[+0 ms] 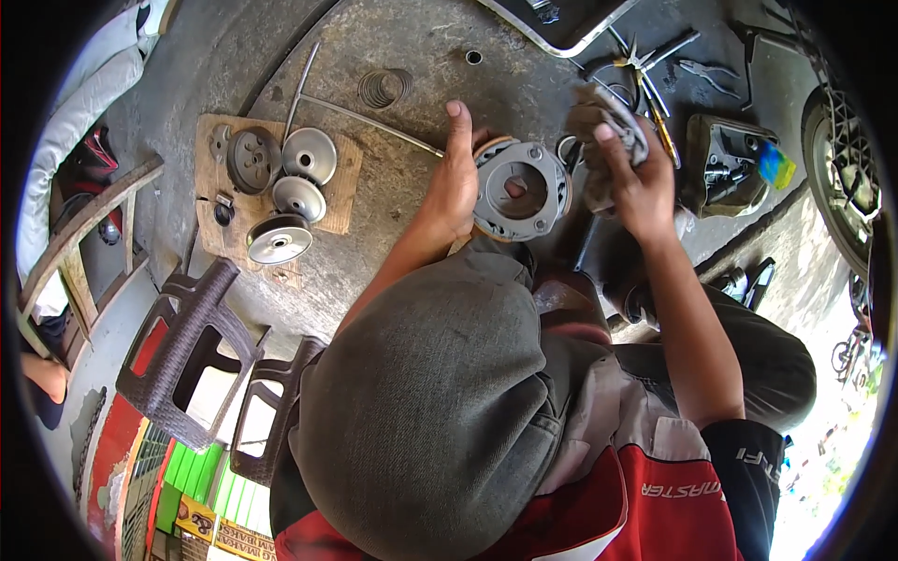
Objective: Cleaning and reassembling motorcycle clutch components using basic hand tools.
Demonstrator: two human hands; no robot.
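Observation:
My left hand (449, 187) is closed round the left edge of a round, three-cornered metal part (496, 206) with a large centre opening, held level above my knee, its thumb raised along the rim. Just right of it, my right hand (645, 192) grips a dirty grey rag (587, 117) with a pale curved piece at its top that I cannot make out clearly. A long T-handled tool (365, 122) and a coil spring (383, 88) lie on the concrete floor (421, 47) beyond my left hand.
Pulley discs (309, 154) sit on cardboard (332, 210) at left, near plastic chairs (187, 355). Pliers (711, 73), a metal tray (571, 47) and an oily parts container (711, 168) are at upper right, beside a wheel (832, 178). Part of another person (47, 374) shows at far left.

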